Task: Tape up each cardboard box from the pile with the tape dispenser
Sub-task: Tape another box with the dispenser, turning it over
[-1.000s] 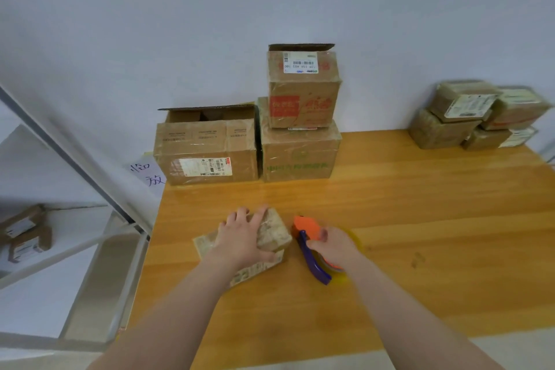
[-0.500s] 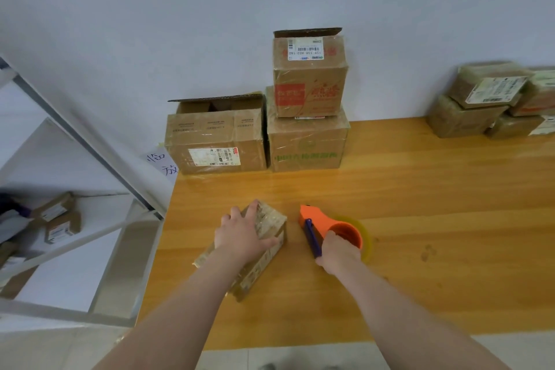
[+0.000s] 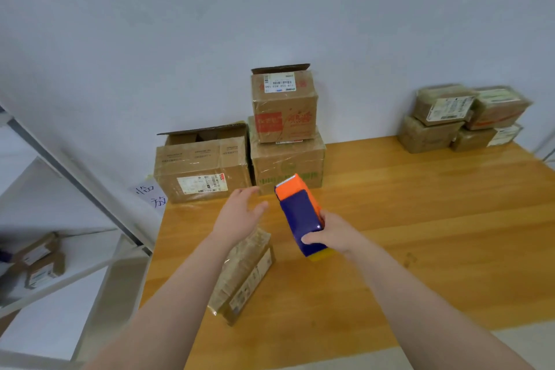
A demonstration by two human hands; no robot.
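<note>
Small film-wrapped box (image 3: 244,275) lies on the table (image 3: 420,234), front left; probably light, stiff and slick, best pressed flat on top. Left hand (image 3: 238,219) hovers above it, fingers loosely spread, holding nothing. Right hand (image 3: 335,239) curls round the tape dispenser (image 3: 300,215). Box pile (image 3: 285,135) stands at the wall.

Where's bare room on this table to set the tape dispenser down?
Bare wood: right of the right hand, from the parcel stack at back right to the near table edge. Crowded: the cardboard boxes at back left, and the small box by the left hand.
</note>
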